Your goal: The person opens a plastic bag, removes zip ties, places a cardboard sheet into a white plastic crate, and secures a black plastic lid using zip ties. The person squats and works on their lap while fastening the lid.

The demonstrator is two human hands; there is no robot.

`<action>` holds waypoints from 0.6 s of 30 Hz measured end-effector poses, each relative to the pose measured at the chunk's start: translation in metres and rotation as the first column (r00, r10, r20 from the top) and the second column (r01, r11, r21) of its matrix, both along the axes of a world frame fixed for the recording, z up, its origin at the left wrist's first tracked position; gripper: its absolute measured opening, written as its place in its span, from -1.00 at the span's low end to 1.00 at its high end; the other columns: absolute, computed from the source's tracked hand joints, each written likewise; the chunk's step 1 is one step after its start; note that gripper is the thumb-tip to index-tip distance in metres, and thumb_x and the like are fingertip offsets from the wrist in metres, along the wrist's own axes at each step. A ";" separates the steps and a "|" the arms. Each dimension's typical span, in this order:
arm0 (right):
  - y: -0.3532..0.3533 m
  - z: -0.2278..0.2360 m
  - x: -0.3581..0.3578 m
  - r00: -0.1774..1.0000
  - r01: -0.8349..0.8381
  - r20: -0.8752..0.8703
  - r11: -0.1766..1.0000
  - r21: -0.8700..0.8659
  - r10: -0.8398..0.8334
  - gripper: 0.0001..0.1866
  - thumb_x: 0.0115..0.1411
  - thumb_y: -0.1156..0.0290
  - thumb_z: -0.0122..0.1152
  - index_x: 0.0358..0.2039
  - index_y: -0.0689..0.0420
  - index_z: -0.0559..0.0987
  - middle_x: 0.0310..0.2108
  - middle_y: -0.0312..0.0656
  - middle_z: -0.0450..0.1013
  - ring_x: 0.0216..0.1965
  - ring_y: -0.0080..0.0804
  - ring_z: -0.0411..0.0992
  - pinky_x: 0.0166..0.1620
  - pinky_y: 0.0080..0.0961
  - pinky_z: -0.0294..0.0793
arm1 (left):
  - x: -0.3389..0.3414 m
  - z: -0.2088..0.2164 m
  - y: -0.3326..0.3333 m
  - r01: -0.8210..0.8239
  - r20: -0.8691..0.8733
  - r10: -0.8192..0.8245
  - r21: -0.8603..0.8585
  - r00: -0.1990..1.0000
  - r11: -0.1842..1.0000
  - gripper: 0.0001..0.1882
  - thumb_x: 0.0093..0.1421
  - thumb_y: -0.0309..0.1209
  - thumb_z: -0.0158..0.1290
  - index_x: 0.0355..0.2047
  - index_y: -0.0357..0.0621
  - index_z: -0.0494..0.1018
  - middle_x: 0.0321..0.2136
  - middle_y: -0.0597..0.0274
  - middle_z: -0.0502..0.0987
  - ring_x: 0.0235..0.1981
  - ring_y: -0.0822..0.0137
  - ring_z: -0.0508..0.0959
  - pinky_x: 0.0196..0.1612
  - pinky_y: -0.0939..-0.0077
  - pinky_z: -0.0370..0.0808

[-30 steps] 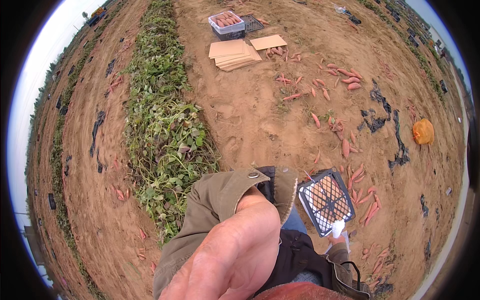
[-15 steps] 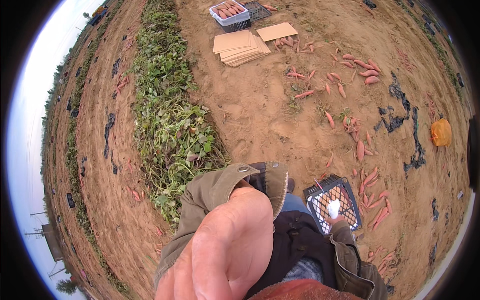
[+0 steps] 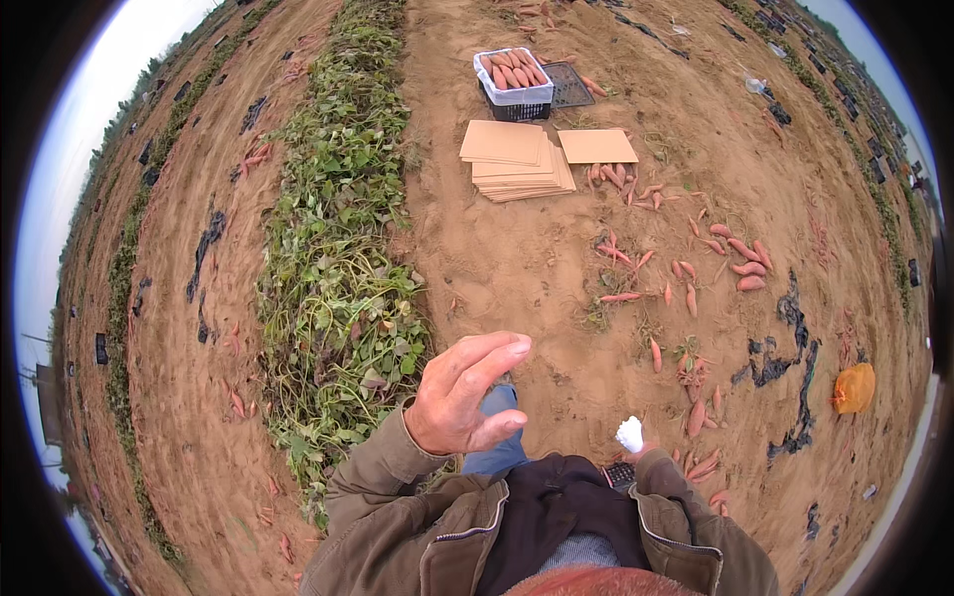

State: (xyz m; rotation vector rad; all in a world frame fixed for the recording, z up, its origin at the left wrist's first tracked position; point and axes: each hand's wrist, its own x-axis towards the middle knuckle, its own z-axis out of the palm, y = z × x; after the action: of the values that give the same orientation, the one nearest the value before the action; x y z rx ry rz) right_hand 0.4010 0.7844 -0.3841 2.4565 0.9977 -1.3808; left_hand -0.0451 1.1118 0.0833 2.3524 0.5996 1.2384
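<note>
My left hand [image 3: 465, 393] is raised in front of my body, over the edge of the vine row [image 3: 338, 308]. Its fingers are apart and curved, and it holds nothing. Low at the right, my right hand [image 3: 644, 446] reaches out past its sleeve. A white, lumpy, cloth-like piece [image 3: 629, 434] covers its closed fingers; I cannot tell whether this is a worn glove or something gripped. Just below that hand, a corner of a black plastic crate [image 3: 618, 476] shows, mostly hidden by my jacket. Loose sweet potatoes [image 3: 696, 417] lie on the soil beside it.
Ahead stands a black crate with a white liner [image 3: 522, 96], full of sweet potatoes, a black lid [image 3: 569, 85] beside it. Nearer lie brown cardboard sheets [image 3: 517, 164]. Rightward are more sweet potatoes [image 3: 745, 260], torn black plastic film [image 3: 792, 348] and an orange bag [image 3: 854, 388].
My view has tilted up and forward. My left hand has moved away from the camera and opened more. My right hand has moved forward and left off the near crate, which is now mostly hidden.
</note>
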 end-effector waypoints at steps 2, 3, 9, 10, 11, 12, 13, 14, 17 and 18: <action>0.057 -0.005 -0.010 0.999 -0.038 0.021 0.999 0.019 0.037 -0.45 -0.09 0.08 0.61 -0.14 0.17 0.75 -0.30 0.00 0.69 -0.23 -0.11 0.68 -0.10 -0.21 0.63 | -0.002 -0.010 0.044 -0.064 -0.071 0.052 -0.180 0.996 0.982 -0.45 0.41 -0.17 0.20 0.24 -0.28 0.41 0.05 -0.14 0.56 -0.01 -0.08 0.67 0.00 0.20 0.66; 0.086 -0.005 -0.017 0.997 -0.073 0.039 0.997 0.033 0.071 -0.46 -0.09 0.09 0.61 -0.15 0.18 0.75 -0.32 -0.01 0.69 -0.25 -0.12 0.68 -0.12 -0.21 0.63 | -0.001 -0.013 0.065 -0.109 -0.112 0.080 -0.291 0.991 0.950 -0.47 0.39 -0.22 0.23 0.23 -0.30 0.43 0.07 -0.15 0.56 0.02 -0.09 0.66 0.02 0.21 0.65; 0.273 0.023 -0.040 0.988 -0.031 -0.145 0.991 0.130 0.050 -0.54 -0.05 0.14 0.59 -0.21 0.19 0.74 -0.45 -0.10 0.67 -0.40 -0.20 0.67 -0.26 -0.23 0.62 | 0.001 -0.021 0.168 -0.040 -0.260 -0.048 -0.322 0.964 0.946 -0.49 0.34 -0.27 0.27 0.22 -0.19 0.44 0.08 -0.06 0.55 0.03 -0.10 0.63 0.05 0.15 0.63; 0.299 0.030 -0.040 0.987 -0.025 -0.153 0.993 0.115 0.043 -0.54 -0.04 0.14 0.59 -0.21 0.19 0.73 -0.46 -0.11 0.67 -0.42 -0.21 0.67 -0.28 -0.24 0.62 | 0.000 -0.023 0.182 0.007 -0.276 -0.108 -0.342 0.955 0.940 -0.50 0.35 -0.26 0.27 0.21 -0.19 0.45 0.08 -0.06 0.55 0.03 -0.10 0.63 0.05 0.15 0.63; 0.320 0.035 -0.041 0.987 -0.022 -0.158 0.995 0.099 0.038 -0.55 -0.03 0.15 0.59 -0.21 0.19 0.73 -0.48 -0.12 0.66 -0.44 -0.22 0.66 -0.30 -0.25 0.61 | 0.001 -0.027 0.197 0.045 -0.273 -0.145 -0.341 0.951 0.939 -0.52 0.36 -0.24 0.25 0.19 -0.19 0.45 0.07 -0.03 0.55 0.02 -0.08 0.63 0.04 0.16 0.63; 0.339 0.039 -0.042 0.984 -0.028 -0.171 0.993 0.115 0.048 -0.53 -0.03 0.13 0.59 -0.19 0.19 0.73 -0.45 -0.11 0.67 -0.41 -0.20 0.67 -0.28 -0.24 0.62 | 0.000 -0.032 0.212 0.056 -0.289 -0.167 -0.359 0.943 0.932 -0.52 0.37 -0.24 0.24 0.20 -0.19 0.45 0.06 -0.02 0.55 0.02 -0.07 0.63 0.04 0.17 0.63; 0.354 0.041 -0.041 0.984 -0.031 -0.170 0.993 0.112 0.050 -0.52 -0.04 0.12 0.60 -0.18 0.19 0.74 -0.43 -0.10 0.68 -0.39 -0.19 0.67 -0.26 -0.24 0.63 | 0.001 -0.037 0.225 0.067 -0.301 -0.193 -0.383 0.934 0.921 -0.52 0.38 -0.24 0.23 0.20 -0.18 0.45 0.06 -0.02 0.56 0.02 -0.07 0.63 0.05 0.18 0.63; 0.372 0.040 -0.041 0.985 -0.051 -0.161 0.994 0.101 0.067 -0.50 -0.04 0.11 0.60 -0.17 0.19 0.74 -0.41 -0.09 0.68 -0.37 -0.18 0.67 -0.24 -0.24 0.63 | 0.002 -0.043 0.241 0.082 -0.311 -0.219 -0.401 0.925 0.913 -0.53 0.38 -0.23 0.23 0.20 -0.18 0.45 0.06 -0.01 0.56 0.02 -0.06 0.63 0.05 0.18 0.63; 0.418 0.031 -0.037 0.984 -0.111 -0.132 0.993 0.045 0.116 -0.47 -0.06 0.09 0.61 -0.14 0.18 0.74 -0.35 -0.06 0.68 -0.31 -0.15 0.67 -0.20 -0.23 0.63 | 0.004 -0.053 0.299 0.134 -0.291 -0.277 -0.429 0.916 0.893 -0.58 0.39 -0.25 0.21 0.16 -0.18 0.49 0.03 0.01 0.58 -0.01 -0.04 0.65 0.02 0.19 0.64; 0.436 0.023 -0.034 0.983 -0.132 -0.126 0.991 0.024 0.134 -0.45 -0.07 0.08 0.61 -0.13 0.18 0.74 -0.33 -0.05 0.68 -0.29 -0.14 0.67 -0.18 -0.23 0.64 | 0.005 -0.053 0.320 0.124 -0.294 -0.273 -0.439 0.916 0.890 -0.59 0.39 -0.25 0.21 0.14 -0.18 0.50 0.02 0.01 0.59 -0.03 -0.04 0.65 0.01 0.20 0.65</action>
State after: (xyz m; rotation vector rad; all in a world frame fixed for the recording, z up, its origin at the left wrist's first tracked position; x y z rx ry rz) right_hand 0.3667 1.2201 -0.3616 2.2900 1.1808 -1.5057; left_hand -0.0398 1.4315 0.0300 2.2050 0.6330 0.5329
